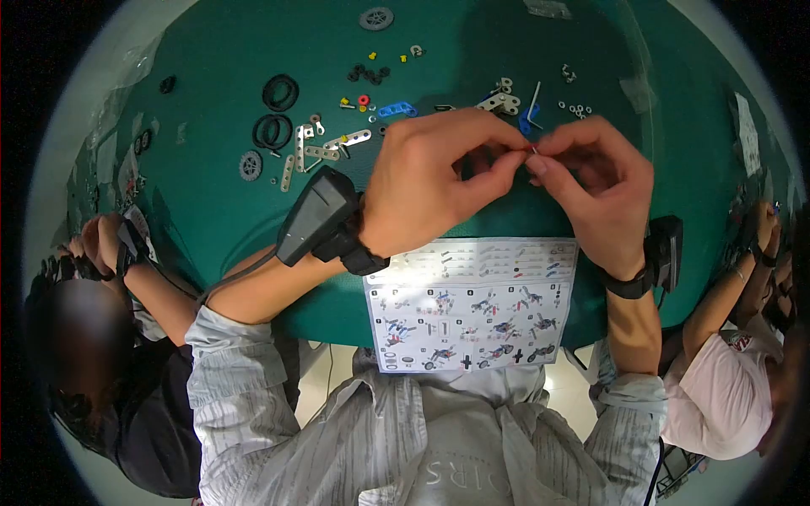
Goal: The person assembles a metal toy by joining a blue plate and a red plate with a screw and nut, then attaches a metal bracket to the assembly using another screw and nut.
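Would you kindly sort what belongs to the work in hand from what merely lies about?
Probably the job's: tiny part between left hand and right hand, instruction sheet, metal strips, blue pieces, black tyres.
Probably just lying about: clear tape-like strip, rings at far left.

We look down on a dark green surface (pixel 211 76), with a patch of clear tape (pixel 638 96) near its right side. At our left sits a person in black (pixel 139 422); at our right, a person in a pale pink top (pixel 721 396). Below, we see pale floor (pixel 342 371).
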`<state>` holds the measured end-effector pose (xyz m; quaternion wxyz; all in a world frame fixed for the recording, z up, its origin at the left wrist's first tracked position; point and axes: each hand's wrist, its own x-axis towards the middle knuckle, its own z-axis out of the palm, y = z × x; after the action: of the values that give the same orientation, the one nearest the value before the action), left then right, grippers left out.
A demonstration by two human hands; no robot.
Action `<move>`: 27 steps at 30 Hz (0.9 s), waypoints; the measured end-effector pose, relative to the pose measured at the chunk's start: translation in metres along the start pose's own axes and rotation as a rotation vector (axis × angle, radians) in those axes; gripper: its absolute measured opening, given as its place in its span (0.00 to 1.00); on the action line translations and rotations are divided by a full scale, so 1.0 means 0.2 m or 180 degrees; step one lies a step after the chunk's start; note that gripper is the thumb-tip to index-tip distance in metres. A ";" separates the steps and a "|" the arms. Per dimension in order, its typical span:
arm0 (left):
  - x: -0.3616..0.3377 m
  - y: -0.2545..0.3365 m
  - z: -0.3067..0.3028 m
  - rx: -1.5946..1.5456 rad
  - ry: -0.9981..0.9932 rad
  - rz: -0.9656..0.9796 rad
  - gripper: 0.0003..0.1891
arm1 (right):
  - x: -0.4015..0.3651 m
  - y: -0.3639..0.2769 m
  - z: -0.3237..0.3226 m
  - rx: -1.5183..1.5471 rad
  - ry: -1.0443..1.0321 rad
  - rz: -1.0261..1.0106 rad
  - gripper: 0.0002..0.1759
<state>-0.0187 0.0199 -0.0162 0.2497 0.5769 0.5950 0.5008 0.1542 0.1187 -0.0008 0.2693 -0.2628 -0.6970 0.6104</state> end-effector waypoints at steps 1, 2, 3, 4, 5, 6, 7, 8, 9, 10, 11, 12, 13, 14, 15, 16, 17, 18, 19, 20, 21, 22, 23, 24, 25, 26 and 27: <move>0.00 0.00 0.00 0.0053 0.0012 0.0103 0.08 | 0.00 0.00 0.00 -0.0025 0.0014 0.0019 0.10; 0.00 -0.01 -0.01 0.0107 0.0026 0.0213 0.08 | 0.00 0.00 0.00 -0.0040 0.0038 0.0021 0.10; 0.01 -0.01 -0.01 0.0160 0.0041 0.0318 0.08 | 0.00 0.00 0.00 -0.0056 0.0059 0.0027 0.11; 0.01 -0.02 0.00 0.0137 0.0055 0.0345 0.08 | 0.00 0.00 0.00 -0.0072 0.0079 0.0032 0.11; 0.01 -0.03 0.00 0.0116 0.0073 0.0371 0.07 | 0.00 -0.01 0.01 -0.0081 0.0112 0.0062 0.11; 0.01 -0.03 0.00 0.0098 0.0089 0.0396 0.07 | 0.00 -0.01 0.01 -0.0085 0.0145 0.0090 0.11; 0.01 -0.03 -0.01 0.0114 0.0090 0.0428 0.07 | 0.00 -0.01 0.02 -0.0087 0.0180 0.0121 0.11; 0.01 -0.04 -0.01 0.0128 0.0090 0.0459 0.07 | 0.00 -0.02 0.02 -0.0108 0.0166 0.0114 0.11; 0.01 -0.04 -0.01 0.0140 0.0090 0.0497 0.07 | 0.00 -0.02 0.02 -0.0134 0.0156 0.0102 0.10; 0.01 -0.03 -0.01 0.0137 0.0092 0.0490 0.07 | 0.00 -0.02 0.02 -0.0161 0.0145 0.0091 0.10; 0.01 -0.03 -0.01 0.0132 0.0092 0.0477 0.06 | 0.00 -0.02 0.02 -0.0200 0.0151 0.0058 0.09; 0.01 -0.03 -0.01 0.0126 0.0093 0.0464 0.06 | 0.00 -0.02 0.02 -0.0239 0.0157 0.0027 0.09; 0.01 -0.03 -0.01 0.0142 0.0088 0.0454 0.06 | 0.00 -0.02 0.02 -0.0279 0.0165 -0.0008 0.08; 0.01 -0.03 -0.01 0.0155 0.0080 0.0441 0.06 | 0.00 -0.02 0.02 -0.0317 0.0152 -0.0061 0.08; 0.01 -0.03 -0.01 0.0167 0.0072 0.0426 0.06 | 0.00 -0.01 0.01 -0.0356 0.0141 -0.0113 0.08; 0.01 -0.03 -0.01 0.0150 0.0070 0.0410 0.06 | 0.01 -0.01 0.01 -0.0395 0.0128 -0.0165 0.08; 0.01 -0.04 -0.01 0.0126 0.0054 0.0382 0.06 | 0.02 0.00 0.00 -0.0488 0.0123 -0.0266 0.08; 0.01 -0.04 -0.01 0.0109 0.0051 0.0365 0.06 | 0.02 0.00 -0.01 -0.0584 0.0110 -0.0385 0.08; 0.01 -0.03 -0.01 0.0123 0.0055 0.0328 0.06 | 0.03 0.00 -0.01 -0.0679 0.0097 -0.0505 0.07; 0.01 -0.03 -0.01 0.0137 0.0058 0.0290 0.06 | 0.03 0.00 0.00 -0.0729 0.0141 -0.0550 0.08; 0.01 -0.03 -0.01 0.0150 0.0062 0.0254 0.06 | 0.03 -0.01 0.01 -0.0781 0.0187 -0.0597 0.08; 0.01 -0.03 -0.01 0.0138 0.0058 0.0231 0.06 | 0.03 -0.01 0.01 -0.0832 0.0234 -0.0643 0.08; 0.01 -0.02 -0.01 0.0129 0.0056 0.0206 0.06 | 0.03 -0.01 0.01 -0.0948 0.0240 -0.0749 0.09; 0.01 -0.02 -0.01 0.0118 0.0053 0.0186 0.07 | 0.03 -0.01 0.00 -0.1067 0.0250 -0.0858 0.09; 0.01 -0.02 -0.01 0.0117 0.0051 0.0197 0.07 | 0.03 0.00 0.00 -0.1182 0.0257 -0.0962 0.09; 0.01 -0.02 -0.01 0.0115 0.0046 0.0206 0.07 | 0.03 0.00 0.00 -0.1187 0.0284 -0.0987 0.09; 0.01 -0.02 -0.01 0.0112 0.0039 0.0213 0.07 | 0.03 -0.01 0.01 -0.1191 0.0310 -0.1007 0.10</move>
<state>-0.0225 0.0216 -0.0177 0.2190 0.5976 0.5856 0.5019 0.1486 0.1215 0.0004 0.3414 -0.2249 -0.8166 0.4075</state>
